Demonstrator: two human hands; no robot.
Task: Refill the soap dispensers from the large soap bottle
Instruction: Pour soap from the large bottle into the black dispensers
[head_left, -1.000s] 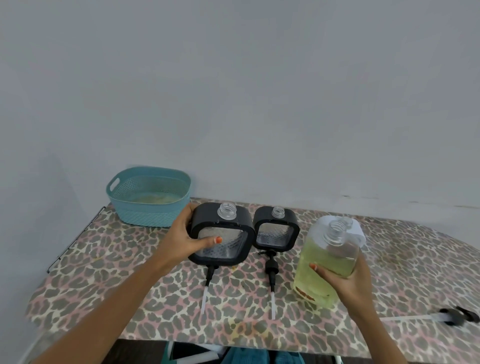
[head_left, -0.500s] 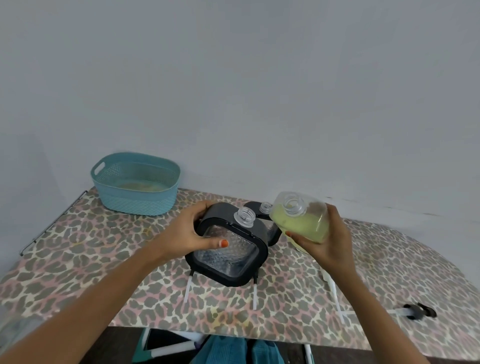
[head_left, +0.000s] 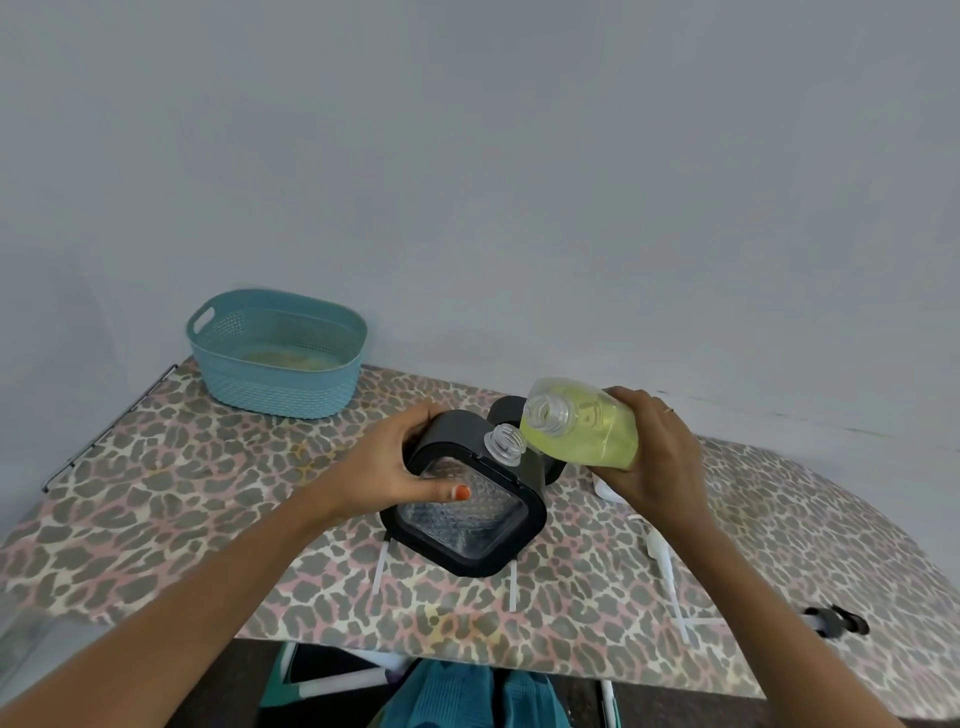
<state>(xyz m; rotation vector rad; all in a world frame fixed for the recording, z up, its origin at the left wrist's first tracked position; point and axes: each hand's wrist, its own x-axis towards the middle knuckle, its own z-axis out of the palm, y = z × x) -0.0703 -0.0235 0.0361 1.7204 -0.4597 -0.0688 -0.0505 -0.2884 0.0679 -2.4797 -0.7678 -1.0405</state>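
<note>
Left hand (head_left: 395, 470) grips tilted dispenser (head_left: 467, 512); right hand (head_left: 657, 457) tips soap bottle (head_left: 582, 423); no label seemingly legible.

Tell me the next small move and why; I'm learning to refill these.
Probably tip the soap bottle a bit further. Its open mouth sits just above the dispenser's neck, soap pooled at the lip, no stream visible yet. The left hand tilts the dispenser to meet it.

Left hand (head_left: 395, 467) tilts black dispenser (head_left: 467, 512) — right hand (head_left: 657, 457) tips soap bottle (head_left: 582, 423) over its neck.
</note>
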